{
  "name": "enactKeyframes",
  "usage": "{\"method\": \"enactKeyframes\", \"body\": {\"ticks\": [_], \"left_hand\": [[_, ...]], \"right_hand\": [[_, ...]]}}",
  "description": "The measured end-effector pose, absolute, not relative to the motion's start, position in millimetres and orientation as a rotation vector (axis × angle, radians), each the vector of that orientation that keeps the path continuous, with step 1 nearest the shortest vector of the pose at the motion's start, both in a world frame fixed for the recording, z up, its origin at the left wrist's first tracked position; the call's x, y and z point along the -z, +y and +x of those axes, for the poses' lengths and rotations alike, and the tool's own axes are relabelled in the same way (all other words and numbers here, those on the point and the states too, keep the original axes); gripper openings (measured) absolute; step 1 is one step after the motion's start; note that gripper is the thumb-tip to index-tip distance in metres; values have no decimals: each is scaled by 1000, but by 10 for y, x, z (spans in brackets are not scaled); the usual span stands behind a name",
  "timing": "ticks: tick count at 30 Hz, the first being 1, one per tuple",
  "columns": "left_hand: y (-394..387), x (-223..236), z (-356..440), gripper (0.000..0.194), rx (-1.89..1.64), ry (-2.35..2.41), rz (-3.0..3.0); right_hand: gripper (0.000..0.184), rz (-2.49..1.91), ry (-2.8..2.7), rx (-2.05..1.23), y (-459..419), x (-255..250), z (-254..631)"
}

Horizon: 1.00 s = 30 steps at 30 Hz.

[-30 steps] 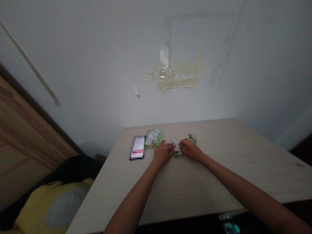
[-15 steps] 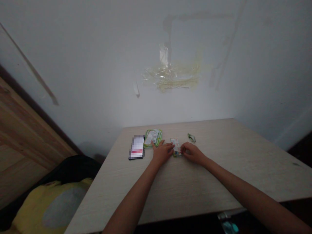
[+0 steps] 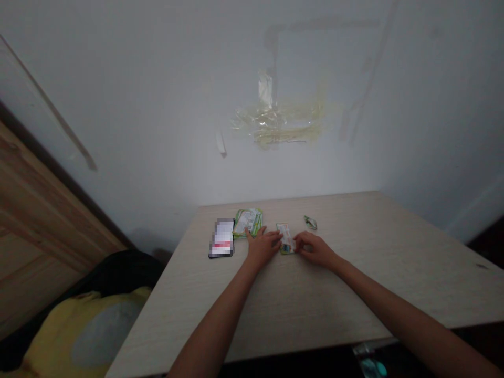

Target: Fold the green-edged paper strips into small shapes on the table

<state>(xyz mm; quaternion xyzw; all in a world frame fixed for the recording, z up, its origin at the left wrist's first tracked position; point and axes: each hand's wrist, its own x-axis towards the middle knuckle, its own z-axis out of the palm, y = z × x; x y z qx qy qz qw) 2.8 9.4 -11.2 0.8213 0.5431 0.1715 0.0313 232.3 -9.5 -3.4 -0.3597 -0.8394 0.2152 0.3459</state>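
Note:
A small, narrow green-and-white printed packet (image 3: 285, 237) lies flat on the table, apparently folded. My left hand (image 3: 263, 248) is spread with the palm down, its fingertips touching the packet's left edge and its thumb reaching to a pile of similar green packets (image 3: 252, 220). At the packet's lower right edge, my right hand (image 3: 313, 248) has thumb and fingers pinched together on it. Behind the right hand lies a small crumpled green piece (image 3: 310, 222), apart from both hands.
A phone (image 3: 222, 239) with a blurred-out screen lies left of the pile. The pale wooden table (image 3: 354, 226) meets a wall (image 3: 157, 105) with old tape on it. Left of the table are a yellow-and-grey soft thing (image 3: 90, 331) and wooden panelling (image 3: 35, 210).
My right fingers have shifted very slightly right and down along the packet's edge, and a little more of its lower part shows. My left hand has stayed in place.

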Motion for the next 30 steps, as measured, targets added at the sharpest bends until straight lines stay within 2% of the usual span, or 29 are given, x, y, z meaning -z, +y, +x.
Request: {"method": "enactKeyframes", "body": {"ticks": [16,24,30], "left_hand": [[42,66,50,34,-543,1669,2507],[-14,-9,67,48,-468,1684,2518],[-28,-6,63,47,-522,1668,2527]], "right_hand": [[9,-878,-2207,-615,-111,12,2338],[6,-884,-2179,-677,-82,55,2352],[8,-917,-2112,-685,-54,92,2368]]}}
